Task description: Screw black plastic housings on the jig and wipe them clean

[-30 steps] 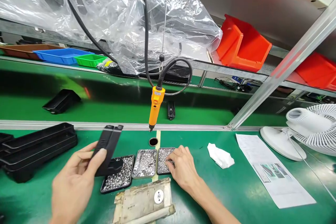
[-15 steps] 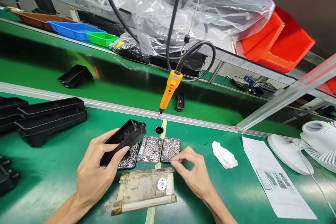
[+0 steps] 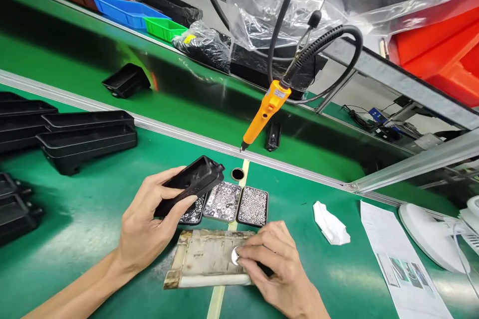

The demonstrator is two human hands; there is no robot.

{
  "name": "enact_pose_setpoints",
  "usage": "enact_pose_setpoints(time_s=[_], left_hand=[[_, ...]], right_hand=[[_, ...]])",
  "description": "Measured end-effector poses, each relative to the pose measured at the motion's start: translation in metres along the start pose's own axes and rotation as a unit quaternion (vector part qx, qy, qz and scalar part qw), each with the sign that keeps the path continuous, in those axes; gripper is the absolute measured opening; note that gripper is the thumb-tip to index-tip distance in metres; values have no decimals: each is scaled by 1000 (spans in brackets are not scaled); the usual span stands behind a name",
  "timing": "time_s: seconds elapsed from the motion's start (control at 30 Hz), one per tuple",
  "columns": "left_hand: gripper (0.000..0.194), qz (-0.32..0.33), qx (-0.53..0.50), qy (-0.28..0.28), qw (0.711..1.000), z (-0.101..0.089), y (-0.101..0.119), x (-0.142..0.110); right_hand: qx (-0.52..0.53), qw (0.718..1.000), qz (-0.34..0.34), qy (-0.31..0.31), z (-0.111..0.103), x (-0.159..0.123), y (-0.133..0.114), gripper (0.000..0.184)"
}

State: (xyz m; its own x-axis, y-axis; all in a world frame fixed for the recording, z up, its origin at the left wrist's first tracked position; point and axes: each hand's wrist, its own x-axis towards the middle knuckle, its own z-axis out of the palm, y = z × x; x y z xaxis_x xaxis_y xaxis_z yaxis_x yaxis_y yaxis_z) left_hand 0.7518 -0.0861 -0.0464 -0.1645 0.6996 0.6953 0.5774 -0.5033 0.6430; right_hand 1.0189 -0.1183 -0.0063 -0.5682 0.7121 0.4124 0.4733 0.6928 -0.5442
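Observation:
My left hand is closed around a black plastic housing, a long open-topped shell tilted with its knobbed end to the upper right. Below it lies a worn, taped pad. On the pad is a white disc, partly covered by the fingertips of my right hand. Those fingers are pinched together, and whatever they hold is hidden. Behind the pad stand a tray of washers, a tray of small nuts or rings and a dark tray half hidden by the housing.
An orange electric screwdriver hangs above the bench edge. Black housings are stacked at left. A crumpled white tissue, a printed sheet and a white fan lie at right. A round hole sits behind the trays.
My right hand has moved from the small-parts tray down onto the white disc on the pad. My left hand still holds the housing. The camera view has shifted and tilted.

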Motion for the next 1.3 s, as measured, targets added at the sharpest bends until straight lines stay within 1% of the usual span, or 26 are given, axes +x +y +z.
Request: enact_pose_setpoints(time_s=[0.1,0.3,0.6,0.73,0.83,0.9,0.97,1.03,1.1,1.13,1.17,1.2,1.23,1.27,1.3], left_hand=[[5,-5,-1,7,1000,0,0,-1],[5,-4,-6,2,1000,0,-1,-1],[6,7,-11,-7,1000,0,-1,0],[6,12,-6,-9,1000,0,-2,1],[9,35,8,-4,999,-3,1,3],[14,68,22,1,997,-6,3,6],[22,102,30,1,994,-10,7,8],[30,126,20,-12,992,-13,13,8],[35,131,0,-27,991,-14,22,7],[36,121,-13,-33,992,-13,28,6],[35,96,-30,-34,994,-12,35,4],[32,52,-54,-33,997,-11,42,4],[30,-11,-87,-35,996,-9,50,3],[29,-88,-131,-39,987,-6,58,3],[32,-173,-184,-47,966,-4,66,4]], right_hand=[[24,1000,14,0,0,0,0,16],[25,999,37,-19,1,-3,3,16],[39,999,24,-4,0,1,-1,18],[37,999,21,-11,0,0,-1,19],[42,999,14,-20,-2,-1,2,21],[46,999,8,2,-2,-3,5,23],[38,997,-5,65,0,-4,8,27],[3,991,-20,133,4,-7,10,34],[-47,985,-22,166,9,-10,10,40],[-69,983,-21,169,12,-12,9,42],[-89,981,-19,172,16,-15,8,42],[-105,978,-16,178,20,-16,7,41],[-118,975,-13,188,26,-17,6,41],[-131,970,-15,205,32,-16,4,42],[-143,962,-22,231,39,-15,2,45]])
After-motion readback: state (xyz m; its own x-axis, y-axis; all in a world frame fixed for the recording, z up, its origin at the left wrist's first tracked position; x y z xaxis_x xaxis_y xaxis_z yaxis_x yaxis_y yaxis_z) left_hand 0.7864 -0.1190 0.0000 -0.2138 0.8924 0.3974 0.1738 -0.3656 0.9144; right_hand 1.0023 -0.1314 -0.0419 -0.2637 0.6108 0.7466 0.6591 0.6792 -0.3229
